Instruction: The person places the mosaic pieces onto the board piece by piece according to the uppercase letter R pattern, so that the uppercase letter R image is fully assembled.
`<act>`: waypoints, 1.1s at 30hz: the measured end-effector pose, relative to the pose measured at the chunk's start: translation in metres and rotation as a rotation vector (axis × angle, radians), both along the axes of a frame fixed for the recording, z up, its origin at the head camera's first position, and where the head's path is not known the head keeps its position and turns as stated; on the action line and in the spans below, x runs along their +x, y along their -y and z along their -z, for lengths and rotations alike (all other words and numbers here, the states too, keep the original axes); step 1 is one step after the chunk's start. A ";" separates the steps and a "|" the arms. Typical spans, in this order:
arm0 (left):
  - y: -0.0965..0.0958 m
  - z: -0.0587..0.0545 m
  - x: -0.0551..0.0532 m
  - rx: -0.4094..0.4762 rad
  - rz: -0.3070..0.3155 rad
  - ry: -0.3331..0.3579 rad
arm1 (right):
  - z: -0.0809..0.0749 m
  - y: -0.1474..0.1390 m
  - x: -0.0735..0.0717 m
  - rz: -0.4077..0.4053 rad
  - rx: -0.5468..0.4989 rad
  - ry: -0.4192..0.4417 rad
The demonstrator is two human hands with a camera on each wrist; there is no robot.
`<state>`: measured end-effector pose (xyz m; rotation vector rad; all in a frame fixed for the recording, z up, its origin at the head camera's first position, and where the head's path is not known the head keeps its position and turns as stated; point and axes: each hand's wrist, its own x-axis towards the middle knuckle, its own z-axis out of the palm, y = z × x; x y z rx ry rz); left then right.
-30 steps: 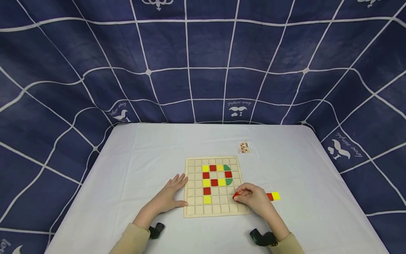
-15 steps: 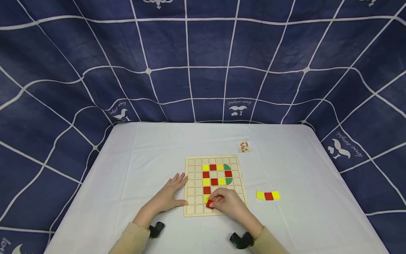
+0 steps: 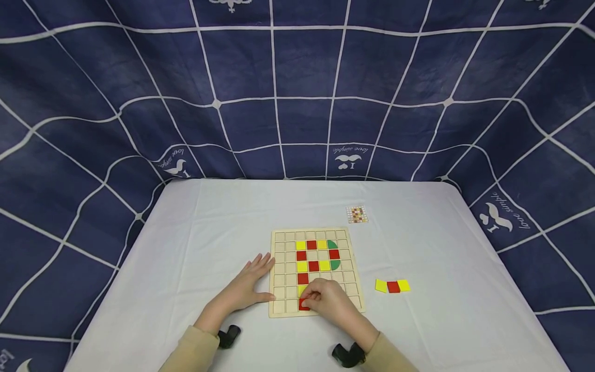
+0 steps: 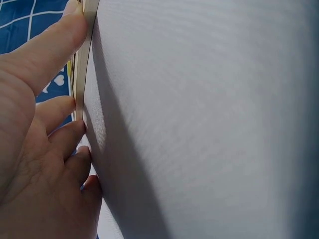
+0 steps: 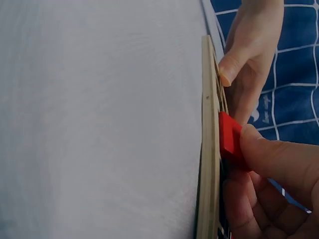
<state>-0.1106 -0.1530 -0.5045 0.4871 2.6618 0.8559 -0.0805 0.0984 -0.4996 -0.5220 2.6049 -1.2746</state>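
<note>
A wooden grid board (image 3: 285, 281) lies on the white table, with yellow, red and green tiles set in its cells. My right hand (image 3: 327, 298) pinches a red square tile (image 3: 303, 305) at the board's near row, just below a yellow tile. In the right wrist view the thumb and a finger hold this red tile (image 5: 230, 134) right over the board's surface, slightly tilted. My left hand (image 3: 247, 288) rests spread along the left side of the board, thumb and fingertips at its edge. The left wrist view shows those straight fingers (image 4: 55, 112) against the board's edge.
Two yellow square tiles and a red one (image 3: 393, 287) lie in a row on the table, right of the board. A small printed pattern card (image 3: 357, 214) is behind the board. Blue curtains (image 3: 307, 124) with white lines enclose the table.
My right hand has moved left from the board's right side to its near row, bringing the red tile down into a cell there. The left hand has stayed at the board's edge.
</note>
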 end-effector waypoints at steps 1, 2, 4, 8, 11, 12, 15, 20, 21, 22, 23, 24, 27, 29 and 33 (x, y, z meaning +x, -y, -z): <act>0.000 0.000 0.000 0.002 -0.001 -0.002 | 0.000 0.000 0.000 -0.002 0.015 -0.015; 0.000 0.000 0.000 -0.001 -0.005 0.003 | 0.000 0.000 0.001 -0.004 0.025 -0.029; 0.000 0.001 0.000 -0.003 -0.009 0.005 | 0.000 0.000 0.001 -0.010 0.043 -0.050; 0.000 0.001 0.000 0.004 -0.015 -0.002 | 0.002 0.001 0.002 -0.021 0.064 -0.081; 0.001 0.001 0.000 0.001 -0.019 -0.005 | 0.004 0.002 0.003 -0.031 0.073 -0.109; 0.001 0.002 0.000 0.002 -0.021 -0.006 | 0.004 0.002 0.003 -0.035 0.075 -0.117; 0.000 0.001 0.000 0.006 -0.027 0.000 | 0.004 0.002 0.003 -0.036 0.084 -0.126; 0.000 0.002 0.001 0.024 -0.029 0.002 | 0.000 -0.005 0.003 0.014 0.062 -0.113; 0.000 0.002 0.001 0.022 -0.028 0.001 | -0.001 -0.008 0.003 0.031 0.048 -0.111; 0.000 0.003 0.001 0.022 -0.028 -0.001 | -0.003 -0.012 0.002 0.051 0.031 -0.107; 0.000 0.003 0.001 0.020 -0.026 -0.004 | -0.005 -0.016 0.001 0.069 0.014 -0.097; 0.000 0.003 0.001 0.020 -0.026 -0.005 | -0.007 -0.021 -0.001 0.086 -0.003 -0.088; 0.000 0.004 0.000 0.016 -0.021 -0.007 | -0.012 -0.037 -0.005 0.155 -0.050 -0.018; 0.000 0.004 0.000 0.013 -0.016 -0.011 | -0.016 -0.049 -0.008 0.216 -0.073 0.043; 0.000 0.005 -0.001 0.002 -0.010 -0.009 | -0.022 -0.072 -0.013 0.342 -0.091 0.108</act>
